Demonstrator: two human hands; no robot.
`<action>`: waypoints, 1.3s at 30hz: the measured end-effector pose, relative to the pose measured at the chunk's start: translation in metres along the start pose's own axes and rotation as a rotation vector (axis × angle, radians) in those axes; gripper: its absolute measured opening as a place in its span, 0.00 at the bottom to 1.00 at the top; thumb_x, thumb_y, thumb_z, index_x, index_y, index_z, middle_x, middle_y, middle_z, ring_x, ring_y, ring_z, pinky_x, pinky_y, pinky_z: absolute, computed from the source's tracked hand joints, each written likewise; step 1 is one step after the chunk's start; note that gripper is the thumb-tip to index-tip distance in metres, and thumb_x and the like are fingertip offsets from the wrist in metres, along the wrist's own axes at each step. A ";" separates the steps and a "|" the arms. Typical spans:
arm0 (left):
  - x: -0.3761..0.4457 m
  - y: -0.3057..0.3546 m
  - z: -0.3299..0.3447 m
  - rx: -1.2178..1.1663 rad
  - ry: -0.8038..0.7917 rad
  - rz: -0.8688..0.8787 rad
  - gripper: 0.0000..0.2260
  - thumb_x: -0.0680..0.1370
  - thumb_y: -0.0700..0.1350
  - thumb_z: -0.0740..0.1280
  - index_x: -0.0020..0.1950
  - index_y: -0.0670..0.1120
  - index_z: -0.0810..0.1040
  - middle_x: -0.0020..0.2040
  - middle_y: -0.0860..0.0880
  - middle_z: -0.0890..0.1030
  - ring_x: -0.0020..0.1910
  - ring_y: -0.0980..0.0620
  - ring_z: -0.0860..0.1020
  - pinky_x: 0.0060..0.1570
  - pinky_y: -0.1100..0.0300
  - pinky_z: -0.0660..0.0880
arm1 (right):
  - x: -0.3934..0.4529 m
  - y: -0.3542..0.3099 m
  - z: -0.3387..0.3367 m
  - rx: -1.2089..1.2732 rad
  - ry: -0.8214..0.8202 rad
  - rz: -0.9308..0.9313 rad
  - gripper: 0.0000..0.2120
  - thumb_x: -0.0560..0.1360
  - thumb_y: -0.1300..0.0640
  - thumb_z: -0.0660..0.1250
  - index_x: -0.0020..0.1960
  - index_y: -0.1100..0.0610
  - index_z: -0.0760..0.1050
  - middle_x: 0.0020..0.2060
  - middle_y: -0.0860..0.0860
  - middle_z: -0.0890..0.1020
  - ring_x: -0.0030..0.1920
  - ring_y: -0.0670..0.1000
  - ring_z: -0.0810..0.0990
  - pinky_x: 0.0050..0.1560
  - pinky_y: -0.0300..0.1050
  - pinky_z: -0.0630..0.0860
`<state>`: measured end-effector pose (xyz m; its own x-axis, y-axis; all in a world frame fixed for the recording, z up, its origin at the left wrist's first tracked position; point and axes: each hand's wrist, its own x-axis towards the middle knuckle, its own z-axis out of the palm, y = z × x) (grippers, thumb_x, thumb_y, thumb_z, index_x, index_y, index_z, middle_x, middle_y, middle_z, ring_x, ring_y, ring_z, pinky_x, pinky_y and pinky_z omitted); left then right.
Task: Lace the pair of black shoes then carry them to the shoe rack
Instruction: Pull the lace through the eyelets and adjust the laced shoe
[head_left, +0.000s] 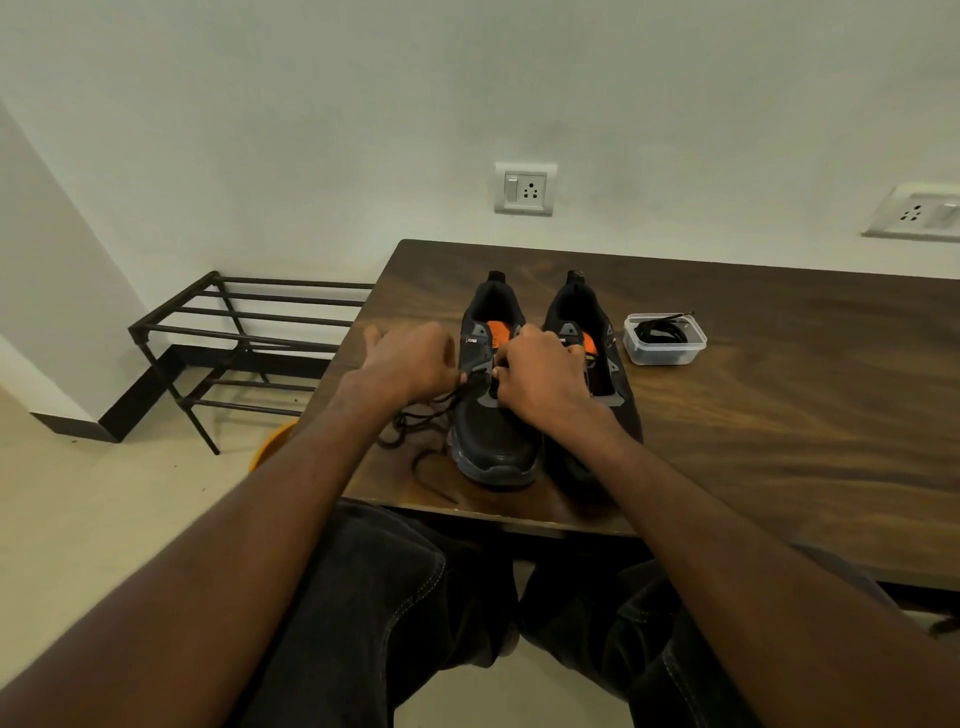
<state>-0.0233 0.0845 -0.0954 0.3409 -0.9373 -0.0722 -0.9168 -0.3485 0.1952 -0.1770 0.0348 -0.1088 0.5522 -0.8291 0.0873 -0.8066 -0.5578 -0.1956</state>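
We look down at two black shoes side by side on a dark wooden table (779, 415), toes toward us. Our left hand (410, 361) pinches a black lace (415, 423) at the left shoe (491, 395), its loose length trailing across the table toward the near edge. Our right hand (540, 371) curls its fingers on the lace at the same shoe's eyelets, partly covering the right shoe (597, 338). Just right of the shoes sits a clear plastic tub (664, 339) holding another black lace. A black shoe rack (244, 332) stands on the floor to the left.
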 end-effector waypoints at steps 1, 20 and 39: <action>0.001 0.001 0.001 -0.073 -0.008 0.039 0.15 0.76 0.58 0.74 0.58 0.51 0.79 0.53 0.50 0.80 0.56 0.48 0.77 0.65 0.44 0.69 | 0.000 -0.001 0.001 0.010 0.003 0.011 0.14 0.79 0.50 0.72 0.63 0.54 0.81 0.60 0.54 0.77 0.63 0.58 0.77 0.68 0.66 0.70; 0.013 0.005 0.031 -0.490 -0.286 -0.035 0.41 0.70 0.55 0.81 0.76 0.47 0.65 0.65 0.48 0.75 0.64 0.46 0.75 0.61 0.52 0.73 | -0.005 0.040 -0.023 0.270 0.034 0.144 0.06 0.78 0.56 0.69 0.47 0.52 0.85 0.46 0.48 0.84 0.47 0.50 0.82 0.55 0.56 0.82; 0.023 0.002 0.045 -0.526 -0.297 -0.032 0.62 0.55 0.66 0.81 0.78 0.69 0.42 0.75 0.46 0.72 0.74 0.40 0.71 0.75 0.34 0.63 | -0.004 0.041 -0.046 0.039 0.047 0.269 0.09 0.78 0.51 0.68 0.52 0.55 0.82 0.54 0.54 0.79 0.57 0.58 0.79 0.62 0.64 0.75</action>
<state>-0.0266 0.0624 -0.1403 0.2240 -0.9129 -0.3413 -0.6554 -0.4003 0.6405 -0.2216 0.0134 -0.0725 0.3083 -0.9486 0.0720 -0.9137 -0.3163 -0.2553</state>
